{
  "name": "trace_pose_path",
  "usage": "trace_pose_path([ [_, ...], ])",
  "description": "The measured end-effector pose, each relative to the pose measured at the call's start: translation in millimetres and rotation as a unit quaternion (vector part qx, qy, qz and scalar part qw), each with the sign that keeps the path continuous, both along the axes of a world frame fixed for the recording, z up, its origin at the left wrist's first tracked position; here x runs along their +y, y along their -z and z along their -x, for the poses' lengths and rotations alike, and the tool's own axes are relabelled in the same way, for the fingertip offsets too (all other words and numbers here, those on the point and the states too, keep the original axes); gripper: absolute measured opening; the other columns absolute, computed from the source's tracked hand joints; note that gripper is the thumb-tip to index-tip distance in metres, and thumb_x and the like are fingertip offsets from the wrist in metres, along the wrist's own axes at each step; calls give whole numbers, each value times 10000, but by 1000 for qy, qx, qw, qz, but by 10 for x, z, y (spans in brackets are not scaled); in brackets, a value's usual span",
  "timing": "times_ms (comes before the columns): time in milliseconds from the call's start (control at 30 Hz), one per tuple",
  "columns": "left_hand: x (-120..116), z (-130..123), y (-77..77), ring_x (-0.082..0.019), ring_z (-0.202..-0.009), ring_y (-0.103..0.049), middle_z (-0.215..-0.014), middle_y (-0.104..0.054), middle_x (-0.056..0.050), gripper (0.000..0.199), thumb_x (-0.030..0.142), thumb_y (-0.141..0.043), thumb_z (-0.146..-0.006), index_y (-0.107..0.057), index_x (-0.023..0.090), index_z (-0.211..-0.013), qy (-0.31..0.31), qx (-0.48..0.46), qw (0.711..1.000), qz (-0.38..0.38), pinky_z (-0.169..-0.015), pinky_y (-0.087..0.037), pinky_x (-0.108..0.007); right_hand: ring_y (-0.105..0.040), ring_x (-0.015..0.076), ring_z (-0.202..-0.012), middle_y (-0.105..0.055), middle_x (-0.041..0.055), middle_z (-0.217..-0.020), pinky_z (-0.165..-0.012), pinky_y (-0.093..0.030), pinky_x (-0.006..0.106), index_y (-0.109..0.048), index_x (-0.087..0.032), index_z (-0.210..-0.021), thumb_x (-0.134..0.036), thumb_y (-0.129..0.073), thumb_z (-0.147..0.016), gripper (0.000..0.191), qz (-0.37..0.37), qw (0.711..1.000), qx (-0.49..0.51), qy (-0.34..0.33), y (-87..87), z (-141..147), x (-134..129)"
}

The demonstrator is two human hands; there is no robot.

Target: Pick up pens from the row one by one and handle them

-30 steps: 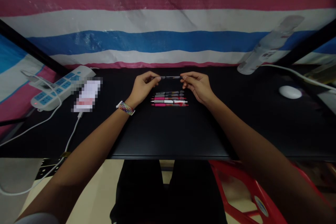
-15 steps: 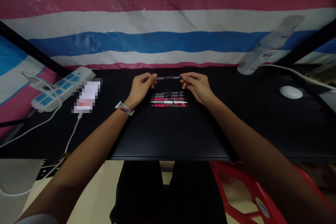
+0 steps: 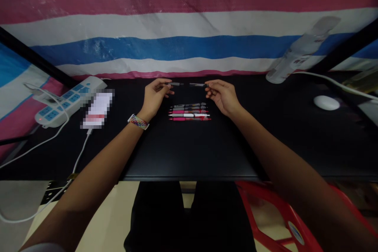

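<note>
Forward across black desk (image 3: pixel 189 149), bare hands reach, angled inward: left hand (image 3: pixel 155 95) pinches gray pen section (image 3: pixel 177 84), right hand (image 3: pixel 223 96) pinches dark pen section (image 3: pixel 196 84), narrow gap between pieces. Nearer desk's front edge, five pens (image 3: pixel 189 115) lie in row, two pink-gripped. One white mouse (image 3: pixel 326 102) sits well right.

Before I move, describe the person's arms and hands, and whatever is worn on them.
The left hand and right hand are ungloved. A multicoloured band with pale ends circles the left wrist; nothing visible is worn on the right. Both forearms are uncovered. A pale grey sleeve shows on the left arm; none shows on the right arm.
</note>
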State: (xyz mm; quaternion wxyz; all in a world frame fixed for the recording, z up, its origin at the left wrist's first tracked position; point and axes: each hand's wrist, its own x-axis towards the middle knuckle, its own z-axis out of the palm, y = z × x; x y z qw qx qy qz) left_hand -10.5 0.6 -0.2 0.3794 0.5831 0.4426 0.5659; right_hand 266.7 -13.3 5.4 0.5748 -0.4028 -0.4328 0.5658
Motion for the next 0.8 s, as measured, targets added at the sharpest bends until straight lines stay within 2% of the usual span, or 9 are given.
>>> trace_pose_path([
  [267, 9, 15, 17, -173, -763, -812, -942, -838, -84, 192, 308, -811, -892, -812, 223, -1064, -7, -8, 1000, 1, -594, -582, -247, -621, 146, -707, -696, 22, -781, -714, -596, 313, -804, -230, -867, -229, -814, -854, 16, 7, 1000, -3, 27, -21, 1, 0],
  [600, -1, 10, 2, -170, -759, -800, -922, -819, -69, 162, 242, -788, -873, -796, 223, -1033, -14, -10, 1000, 7, -587, -568, -240, -592, 138, -650, -692, 28, -736, -625, -570, 298, -814, -216, -840, -221, -798, -871, 35, 9, 999, 5, 38, -9, -12, 19],
  [800, 1, 12, 3, -172, -762, -800, -919, -816, -64, 171, 257, -798, -861, -780, 220, -1027, -18, -8, 1000, 6, -584, -562, -239, -602, 131, -643, -678, 25, -740, -634, -573, 293, -804, -207, -853, -227, -819, -888, 43, 1, 1000, 0, 29, -2, -29, 27],
])
